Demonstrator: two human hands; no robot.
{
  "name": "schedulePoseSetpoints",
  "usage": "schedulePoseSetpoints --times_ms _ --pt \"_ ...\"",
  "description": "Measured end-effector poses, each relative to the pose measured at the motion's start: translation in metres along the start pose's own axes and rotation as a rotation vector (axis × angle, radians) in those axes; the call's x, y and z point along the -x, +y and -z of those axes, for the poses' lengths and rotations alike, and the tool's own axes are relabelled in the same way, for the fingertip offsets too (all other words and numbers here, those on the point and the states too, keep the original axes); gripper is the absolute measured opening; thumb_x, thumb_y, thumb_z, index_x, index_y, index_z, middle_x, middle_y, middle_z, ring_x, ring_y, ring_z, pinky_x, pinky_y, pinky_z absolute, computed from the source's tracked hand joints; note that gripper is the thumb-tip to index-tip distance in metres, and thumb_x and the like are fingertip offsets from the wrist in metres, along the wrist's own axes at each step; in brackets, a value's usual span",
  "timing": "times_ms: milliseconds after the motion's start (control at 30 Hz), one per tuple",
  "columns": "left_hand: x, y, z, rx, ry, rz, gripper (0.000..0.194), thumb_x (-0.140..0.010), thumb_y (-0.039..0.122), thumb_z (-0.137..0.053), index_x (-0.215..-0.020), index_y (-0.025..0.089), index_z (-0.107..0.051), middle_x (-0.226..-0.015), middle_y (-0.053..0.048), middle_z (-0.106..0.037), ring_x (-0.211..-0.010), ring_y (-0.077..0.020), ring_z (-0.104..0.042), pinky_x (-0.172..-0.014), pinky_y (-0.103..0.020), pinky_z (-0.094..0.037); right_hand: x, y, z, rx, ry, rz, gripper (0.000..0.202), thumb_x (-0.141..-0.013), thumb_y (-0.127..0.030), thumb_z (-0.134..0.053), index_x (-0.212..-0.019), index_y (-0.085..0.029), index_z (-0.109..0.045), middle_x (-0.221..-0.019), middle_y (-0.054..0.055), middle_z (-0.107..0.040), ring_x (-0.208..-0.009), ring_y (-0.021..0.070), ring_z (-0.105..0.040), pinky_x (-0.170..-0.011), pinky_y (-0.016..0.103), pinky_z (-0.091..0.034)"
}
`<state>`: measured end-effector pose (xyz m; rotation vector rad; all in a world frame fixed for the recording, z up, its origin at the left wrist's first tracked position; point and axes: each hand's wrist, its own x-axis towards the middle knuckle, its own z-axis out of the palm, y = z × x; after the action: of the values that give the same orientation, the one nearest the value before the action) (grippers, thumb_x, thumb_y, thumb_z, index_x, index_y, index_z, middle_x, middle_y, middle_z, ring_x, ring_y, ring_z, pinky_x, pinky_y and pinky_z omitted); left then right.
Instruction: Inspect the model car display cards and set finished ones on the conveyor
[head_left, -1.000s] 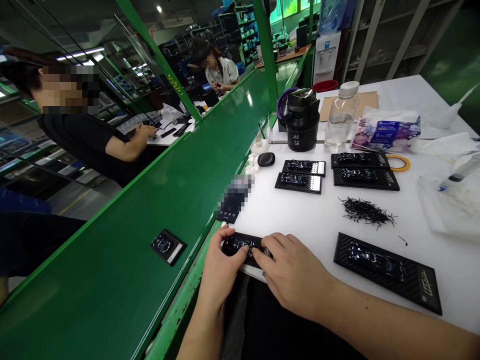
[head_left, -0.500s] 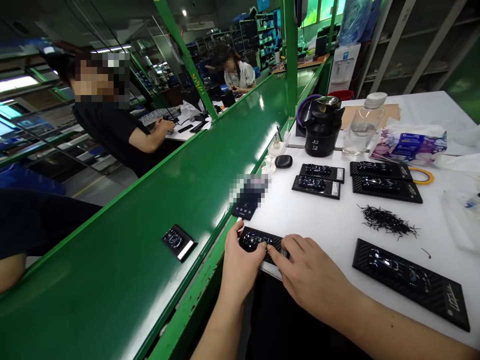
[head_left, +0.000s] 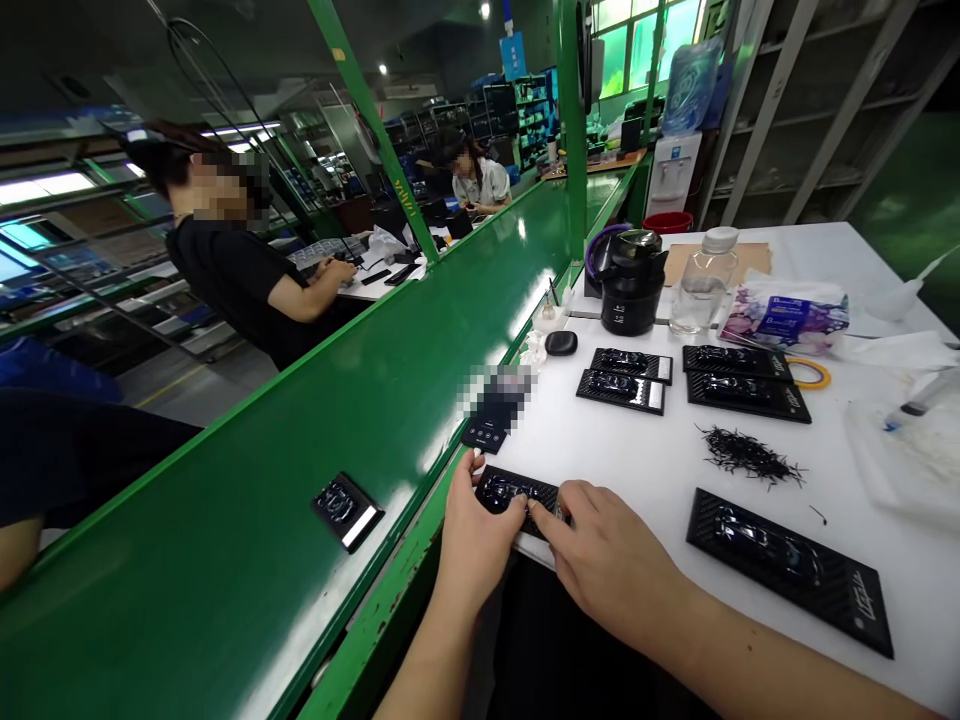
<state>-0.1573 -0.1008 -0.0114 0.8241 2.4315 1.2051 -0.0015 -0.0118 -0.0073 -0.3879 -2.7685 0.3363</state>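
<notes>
A dark, glossy model car (head_left: pixel 501 488) on a black carbon-patterned base lies at the white table's near left edge. My left hand (head_left: pixel 477 535) grips it from the left, fingers at the far end of the base and thumb on the car. From the right, my right hand (head_left: pixel 611 545) holds the other end, its index fingertip beside my left thumb and the other fingers curled over the base. Whatever lies under the two fingertips is hidden. Just beyond my left fingers rests a phone (head_left: pixel 487 425).
A larger model car (head_left: pixel 769 545) lies at right, near a heap of black strips (head_left: pixel 750 455). Several more cars on bases (head_left: pixel 622 390) stand farther back, before a black lidded cup (head_left: pixel 631 290) and a clear bottle (head_left: pixel 703 285). Another car (head_left: pixel 346 510) sits on the green conveyor (head_left: pixel 247 520).
The view has tilted slightly, so the table things sit lower and farther left. Both hands stay on the model car with nearly the same grip.
</notes>
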Motion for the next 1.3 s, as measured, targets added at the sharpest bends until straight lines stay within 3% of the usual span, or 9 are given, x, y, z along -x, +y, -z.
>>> schedulePoseSetpoints --times_ms 200,333,467,600,833,1000,1100,1200,1300 --pt "-0.01 0.006 0.022 -0.313 -0.08 -0.285 0.086 -0.083 0.041 -0.067 -0.153 0.02 -0.021 -0.142 -0.015 -0.05 -0.134 -0.0324 -0.049 -0.112 -0.053 -0.039 0.001 0.0 0.001 -0.002 -0.015 -0.008 0.052 -0.084 -0.006 -0.057 -0.135 -0.016 -0.06 -0.1 0.011 -0.055 -0.089 0.0256 -0.051 -0.076 0.038 -0.044" --pt "-0.026 0.019 0.042 -0.422 -0.255 -0.477 0.074 -0.088 0.038 -0.062 -0.151 0.021 -0.027 -0.141 -0.013 -0.053 -0.135 -0.0292 -0.048 -0.115 -0.051 -0.037 0.002 0.0 0.001 0.029 -0.015 0.0 0.049 -0.086 -0.007 -0.055 -0.135 -0.015 -0.059 -0.102 0.012 -0.056 -0.09 0.0262 -0.052 -0.076 0.038 -0.044" --pt "-0.038 0.032 0.055 -0.487 -0.423 -0.568 0.067 -0.088 0.03 -0.059 -0.149 0.022 -0.033 -0.142 -0.011 -0.053 -0.135 -0.0274 -0.049 -0.116 -0.049 -0.037 0.002 0.002 0.001 0.036 -0.026 0.003 0.048 -0.087 -0.009 -0.056 -0.135 -0.016 -0.059 -0.104 0.012 -0.055 -0.091 0.027 -0.052 -0.076 0.039 -0.045" --pt "-0.039 0.044 0.059 -0.618 -0.607 -0.671 0.072 -0.082 0.029 -0.069 -0.147 0.023 -0.038 -0.149 -0.01 -0.048 -0.14 -0.0295 -0.042 -0.117 -0.048 -0.036 0.001 0.003 0.004 0.016 -0.039 0.008 0.047 -0.086 -0.01 -0.057 -0.132 -0.016 -0.06 -0.108 0.012 -0.056 -0.094 0.0282 -0.053 -0.077 0.04 -0.047" --pt "-0.046 0.045 0.053 -0.744 -0.672 -0.751 0.073 -0.075 0.027 -0.075 -0.142 0.02 -0.046 -0.137 -0.01 -0.06 -0.133 -0.0304 -0.047 -0.114 -0.049 -0.036 -0.001 0.008 0.008 -0.007 -0.043 0.011 0.036 -0.088 -0.014 -0.058 -0.123 -0.02 -0.063 -0.11 0.011 -0.058 -0.097 0.0282 -0.054 -0.08 0.041 -0.049" --pt "-0.041 0.028 0.05 -0.615 -0.632 -0.787 0.072 -0.075 0.025 -0.075 -0.141 0.019 -0.046 -0.135 -0.01 -0.061 -0.125 -0.028 -0.054 -0.113 -0.048 -0.036 0.006 0.01 -0.004 -0.003 -0.019 0.039 0.052 -0.087 -0.007 -0.055 -0.138 -0.015 -0.056 -0.125 0.018 -0.056 -0.11 0.0317 -0.054 -0.09 0.045 -0.051" --pt "-0.031 0.015 0.059 -0.589 -0.554 -0.743 0.074 -0.076 0.028 -0.075 -0.143 0.021 -0.044 -0.134 -0.009 -0.062 -0.123 -0.0267 -0.055 -0.113 -0.045 -0.037 0.014 0.011 -0.012 -0.003 0.056 0.107 0.053 -0.086 -0.004 -0.052 -0.138 -0.014 -0.057 -0.138 0.02 -0.049 -0.124 0.034 -0.049 -0.098 0.048 -0.049" --pt "-0.01 -0.013 0.101 -0.598 -0.373 -0.627 0.077 -0.079 0.031 -0.073 -0.147 0.024 -0.038 -0.135 -0.01 -0.061 -0.125 -0.0267 -0.054 -0.113 -0.045 -0.039 0.024 0.017 -0.022 -0.009 0.114 0.177 0.055 -0.088 -0.007 -0.05 -0.141 -0.021 -0.054 -0.144 0.017 -0.047 -0.124 0.0316 -0.051 -0.1 0.048 -0.049" --pt "0.029 -0.067 0.176 -0.577 -0.032 -0.307 0.078 -0.083 0.033 -0.069 -0.15 0.026 -0.029 -0.138 -0.009 -0.058 -0.131 -0.0266 -0.053 -0.115 -0.047 -0.038 0.032 0.03 -0.043 0.035 0.214 0.314 0.047 -0.086 -0.016 -0.053 -0.133 -0.024 -0.06 -0.138 0.015 -0.055 -0.119 0.0353 -0.056 -0.094 0.051 -0.051"
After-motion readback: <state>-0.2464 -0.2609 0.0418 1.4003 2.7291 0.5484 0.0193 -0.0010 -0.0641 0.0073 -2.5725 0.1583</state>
